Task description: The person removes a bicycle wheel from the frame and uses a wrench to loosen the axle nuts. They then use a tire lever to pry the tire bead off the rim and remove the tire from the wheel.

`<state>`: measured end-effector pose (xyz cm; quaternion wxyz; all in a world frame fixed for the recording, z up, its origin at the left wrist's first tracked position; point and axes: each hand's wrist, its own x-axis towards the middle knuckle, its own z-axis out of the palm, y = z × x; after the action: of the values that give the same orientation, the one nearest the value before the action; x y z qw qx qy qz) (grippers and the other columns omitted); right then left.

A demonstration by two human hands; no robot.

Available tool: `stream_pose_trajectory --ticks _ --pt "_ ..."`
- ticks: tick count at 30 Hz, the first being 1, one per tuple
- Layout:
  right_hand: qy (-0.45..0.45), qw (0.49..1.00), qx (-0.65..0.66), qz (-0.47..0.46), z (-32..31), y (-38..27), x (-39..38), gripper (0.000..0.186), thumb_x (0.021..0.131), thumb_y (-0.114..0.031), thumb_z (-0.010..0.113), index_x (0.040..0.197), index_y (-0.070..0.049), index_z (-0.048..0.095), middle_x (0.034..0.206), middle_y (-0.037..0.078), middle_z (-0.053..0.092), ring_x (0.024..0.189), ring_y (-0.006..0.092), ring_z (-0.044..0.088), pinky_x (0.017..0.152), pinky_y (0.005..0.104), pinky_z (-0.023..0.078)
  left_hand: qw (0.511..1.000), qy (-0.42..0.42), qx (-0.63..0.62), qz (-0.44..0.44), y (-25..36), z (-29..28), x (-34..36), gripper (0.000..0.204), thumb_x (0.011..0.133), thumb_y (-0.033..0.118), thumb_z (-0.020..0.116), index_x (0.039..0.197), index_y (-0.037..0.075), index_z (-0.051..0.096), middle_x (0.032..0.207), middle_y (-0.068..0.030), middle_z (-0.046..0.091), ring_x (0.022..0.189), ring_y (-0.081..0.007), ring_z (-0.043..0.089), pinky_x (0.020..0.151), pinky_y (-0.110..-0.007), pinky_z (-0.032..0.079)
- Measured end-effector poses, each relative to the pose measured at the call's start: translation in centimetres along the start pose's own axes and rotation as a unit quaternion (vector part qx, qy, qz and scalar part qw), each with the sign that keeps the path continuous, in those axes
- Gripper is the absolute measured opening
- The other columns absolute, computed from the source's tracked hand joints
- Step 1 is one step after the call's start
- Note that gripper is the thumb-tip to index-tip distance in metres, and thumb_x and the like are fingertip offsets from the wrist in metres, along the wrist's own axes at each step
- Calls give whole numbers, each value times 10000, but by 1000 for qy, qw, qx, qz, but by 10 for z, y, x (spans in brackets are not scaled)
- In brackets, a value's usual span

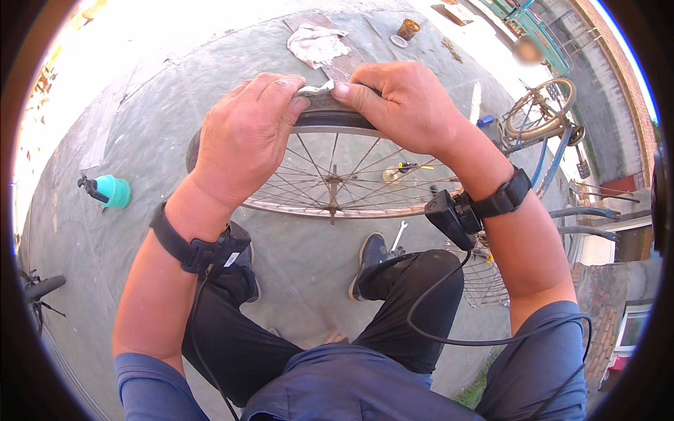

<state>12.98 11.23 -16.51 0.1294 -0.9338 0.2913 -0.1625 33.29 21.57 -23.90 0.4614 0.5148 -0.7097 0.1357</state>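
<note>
A spoked bicycle wheel (pixel 333 210) with a dark tyre (pixel 330 121) stands in front of me, its upper edge between my hands. My left hand (pixel 246 133) is closed at the left of the tyre's top, thumb and fingers pinching a small silvery strip, which looks like a metal tyre lever (pixel 316 88). My right hand (pixel 407 102) is closed around the tyre just to the right, its thumb beside the lever's other end. Its fingertips are hidden behind the tyre. How far the lever goes under the tyre's edge cannot be seen.
A pale rag (pixel 317 45) lies on a board, with a rusty tin (pixel 408 29) nearby. Left stands a teal spray bottle (pixel 112 191). A wrench (pixel 399 236) lies near my right foot. An upturned bicycle (pixel 544 133) is at right. A black cable (pixel 421 326) hangs by my right arm.
</note>
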Motion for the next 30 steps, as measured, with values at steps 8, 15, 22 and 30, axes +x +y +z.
stream_pose_trajectory --ticks 8,15,22,30 --pt "-21 999 38 14 -4 10 2 541 1015 -474 583 739 -19 683 704 220 654 710 419 646 672 495 509 997 -72 3 -26 -5 6 11 145 1045 170 617 1104 48 670 934 -141 693 842 -374 675 718 -433 541" --pt "-41 998 46 32 -7 9 -1 512 1016 -458 601 762 -24 697 722 222 658 718 416 651 674 487 514 986 -141 -45 -79 -6 2 24 208 1024 249 637 943 59 607 807 -145 656 781 -405 645 668 -495 502" --pt "20 996 -54 -67 -4 11 -14 467 966 -477 671 900 -16 697 841 214 709 849 429 685 757 502 544 972 -191 -86 -108 -10 -4 33 279 1028 284 641 880 51 604 799 -173 643 773 -422 627 673 -491 484" --pt "-160 987 25 4 -31 15 -4 358 893 -350 787 1021 -23 720 917 194 723 934 395 693 826 498 534 982 -161 -89 -50 -6 -9 34 203 1012 275 662 987 78 704 831 -138 655 782 -386 636 687 -474 491"
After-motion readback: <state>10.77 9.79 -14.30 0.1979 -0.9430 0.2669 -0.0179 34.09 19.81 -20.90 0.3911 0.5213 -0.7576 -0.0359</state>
